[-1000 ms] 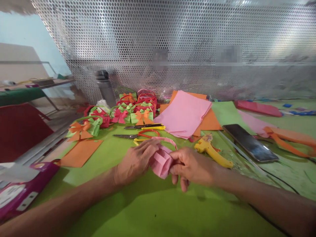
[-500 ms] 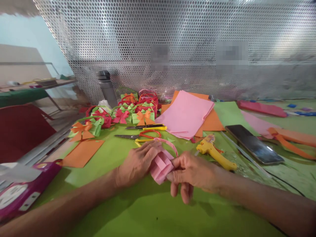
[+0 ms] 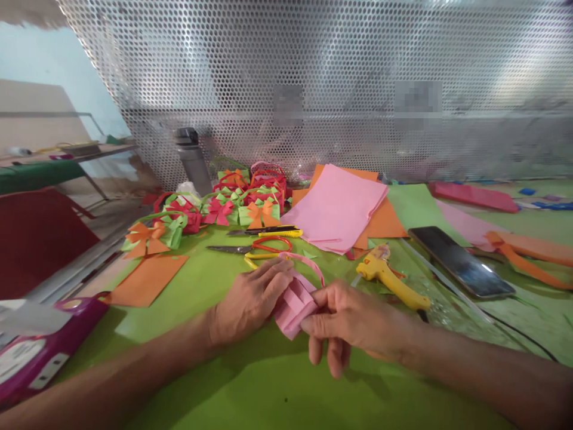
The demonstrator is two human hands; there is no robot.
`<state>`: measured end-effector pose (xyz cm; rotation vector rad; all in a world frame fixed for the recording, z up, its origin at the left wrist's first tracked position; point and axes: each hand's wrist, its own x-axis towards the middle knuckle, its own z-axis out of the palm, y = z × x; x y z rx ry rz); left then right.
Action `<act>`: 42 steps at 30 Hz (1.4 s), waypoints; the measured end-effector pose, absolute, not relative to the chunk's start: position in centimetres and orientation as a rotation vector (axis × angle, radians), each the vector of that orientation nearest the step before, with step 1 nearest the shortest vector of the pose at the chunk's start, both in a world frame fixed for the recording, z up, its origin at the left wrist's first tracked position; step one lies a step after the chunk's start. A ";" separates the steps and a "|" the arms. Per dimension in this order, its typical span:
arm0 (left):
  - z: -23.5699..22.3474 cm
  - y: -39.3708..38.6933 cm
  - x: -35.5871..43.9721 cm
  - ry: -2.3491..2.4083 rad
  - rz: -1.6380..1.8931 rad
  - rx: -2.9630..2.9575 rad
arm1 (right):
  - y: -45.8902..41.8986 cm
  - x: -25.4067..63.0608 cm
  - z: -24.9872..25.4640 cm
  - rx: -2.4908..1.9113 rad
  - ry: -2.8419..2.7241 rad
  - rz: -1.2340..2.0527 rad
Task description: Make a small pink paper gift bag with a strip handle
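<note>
Between my hands is a small folded pink paper basket (image 3: 293, 310), tilted, with a thin pink handle arching over its far side. My left hand (image 3: 253, 298) wraps over its left side, fingers closed on it. The thumb and forefinger of my right hand (image 3: 344, 322) pinch its right edge, while the other fingers curl below. Just beyond the basket lie scissors (image 3: 271, 243) with orange and yellow handles, partly behind my left hand. A yellow glue gun (image 3: 394, 283) rests on the table to the right of my right hand.
Finished paper baskets with bows (image 3: 219, 209) crowd the back left beside a grey bottle (image 3: 194, 161). Pink sheets (image 3: 338, 203) and a cutter (image 3: 273, 231) lie ahead. At right is a phone (image 3: 461, 261); at left, an orange card (image 3: 147, 280) and a purple device (image 3: 54, 346).
Both hands keep their grip on the pink basket, which has shifted very slightly nearer. The view has moved a little; nothing was picked up or let go.
</note>
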<state>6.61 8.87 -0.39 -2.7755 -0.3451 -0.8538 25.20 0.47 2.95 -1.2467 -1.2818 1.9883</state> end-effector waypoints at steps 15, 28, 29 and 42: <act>-0.1 9.2 6.1 -0.358 -0.847 -2.753 | 0.8 26.9 5.2 -1.496 -1.675 1.265; 0.7 8.7 5.9 -0.230 -0.737 -2.576 | 1.8 26.9 4.7 -1.733 -2.011 0.949; 0.7 8.6 5.8 -0.229 -0.716 -2.571 | 1.8 26.8 4.4 -1.721 -2.027 0.952; 1.8 7.4 6.5 -0.372 -0.579 -2.604 | 1.8 26.2 4.6 -1.878 -2.131 0.773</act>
